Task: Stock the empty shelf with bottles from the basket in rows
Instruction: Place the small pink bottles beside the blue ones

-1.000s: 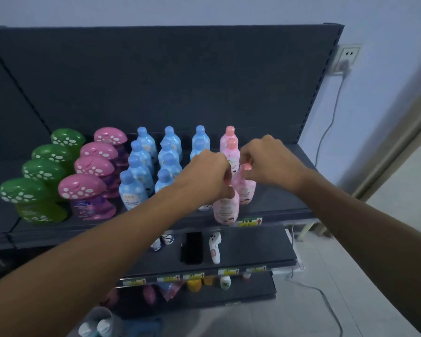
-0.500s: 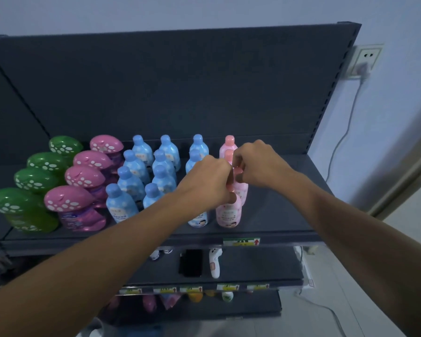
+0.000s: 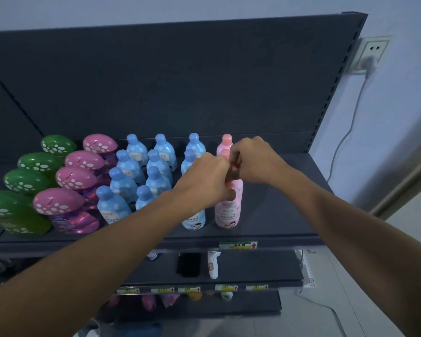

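You kept your left hand point(image 3: 204, 181) and right hand point(image 3: 255, 161) pinched on the pink bottles point(image 3: 229, 210), pulling them into one line.

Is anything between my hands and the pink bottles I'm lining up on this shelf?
Nothing visible does. The left hand grips the top of the front pink bottle, and the right hand pinches the second pink bottle by its cap, just behind it. The blue bottles stand beside them, to the left.

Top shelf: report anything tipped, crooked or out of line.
Nothing stands out. The green bottles, pink-capped bottles, blue bottles and pink bottles stand in even rows on the shelf. The left hand and right hand grip pink caps, hiding that row's middle.
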